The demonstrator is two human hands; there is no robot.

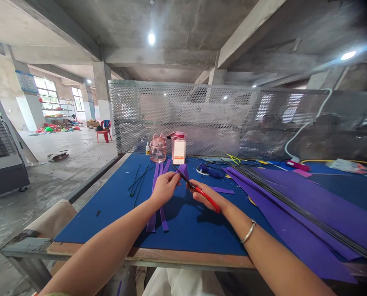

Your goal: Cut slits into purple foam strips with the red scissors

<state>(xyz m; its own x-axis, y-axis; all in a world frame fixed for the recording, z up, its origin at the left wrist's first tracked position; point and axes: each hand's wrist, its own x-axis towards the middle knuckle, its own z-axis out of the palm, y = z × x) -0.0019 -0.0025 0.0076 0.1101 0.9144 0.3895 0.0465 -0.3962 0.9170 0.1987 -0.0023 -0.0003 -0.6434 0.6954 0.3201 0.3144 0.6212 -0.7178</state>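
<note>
My right hand [203,195] is wrapped round the red handles of a pair of scissors [213,202], whose dark blades point up and left. A purple strip [183,169] is pinched in my left hand [165,187], with the blades right at it. Whether the blades are apart I cannot make out. Below and behind my left hand lie more purple strips [152,221] on the blue tabletop [109,218]. Several thin dark green sticks [137,183] lie to the left of them.
At the back stand a pink clear bottle [158,150], a pink-lidded bottle [179,135] and a small glue bottle [147,149]. Large purple sheets [319,205] with long black rods [282,193] cover the right side. A perforated metal screen [183,107] closes the far edge.
</note>
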